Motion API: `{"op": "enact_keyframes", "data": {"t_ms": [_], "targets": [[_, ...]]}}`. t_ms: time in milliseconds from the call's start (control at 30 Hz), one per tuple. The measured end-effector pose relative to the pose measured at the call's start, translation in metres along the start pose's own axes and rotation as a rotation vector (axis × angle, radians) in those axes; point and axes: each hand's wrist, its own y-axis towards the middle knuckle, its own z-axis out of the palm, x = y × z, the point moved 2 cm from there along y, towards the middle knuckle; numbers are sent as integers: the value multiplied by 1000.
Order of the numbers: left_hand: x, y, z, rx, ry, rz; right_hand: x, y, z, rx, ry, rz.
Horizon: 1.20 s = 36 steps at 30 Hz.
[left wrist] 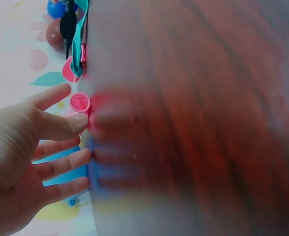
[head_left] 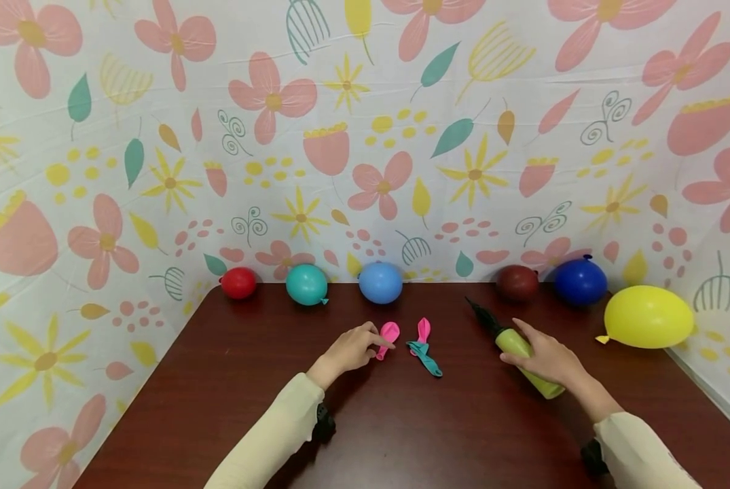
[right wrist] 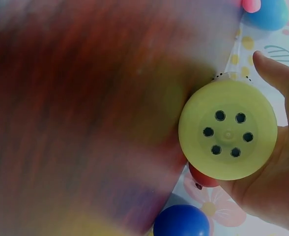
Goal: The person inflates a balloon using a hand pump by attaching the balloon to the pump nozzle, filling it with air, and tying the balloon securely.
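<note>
In the head view my left hand (head_left: 354, 348) reaches a limp pink balloon (head_left: 389, 333), its fingertips right at the balloon. The left wrist view shows that hand's fingers spread and fairly straight, with the balloon's rolled mouth (left wrist: 80, 102) by the thumb and index finger. Over the yellow-green barrel of a hand pump (head_left: 538, 380) lies my right hand (head_left: 548, 356), its thumb and index finger extended and apart. The pump's black nozzle points away toward the back wall. From the right wrist, the pump's round end (right wrist: 228, 130) with several holes hides part of the hand.
A second limp pink balloon (head_left: 424, 329) and a limp teal balloon (head_left: 426, 360) overlap between the hands. Along the table's back edge sit inflated balloons: red (head_left: 238, 282), teal (head_left: 306, 284), light blue (head_left: 380, 282), maroon (head_left: 517, 282), dark blue (head_left: 580, 281). A larger yellow balloon (head_left: 648, 316) rests right.
</note>
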Motion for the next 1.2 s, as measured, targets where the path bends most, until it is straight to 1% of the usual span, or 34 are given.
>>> {"op": "enact_keyframes", "data": {"t_ms": [133,267,400,533,667,833,933,1033,1200], "targets": [[2,1,3,4,-1,-1,-1,2,0,8,-9,8],[3,3,4,-4,-16,-9,-1,3,0,15,7,15],[4,4,6,-12,-36,-10,-3,5,0,-1,27,12],[6,5,8,-36,-52,-10,-4,6,1,-17,40,2],[8,3,8,-63,-67,-37,-1,8,2,-15,66,-12],[12,0,8,-114,-106,-88,6,7,3,-4,117,-56],[13,-1,8,-136,-136,-104,11,5,5,-14,143,-85],[13,-1,7,-161,-154,-99,19,3,5,-31,164,-119],[13,1,4,-241,-173,-72,36,1,5,-42,193,-202]]}}
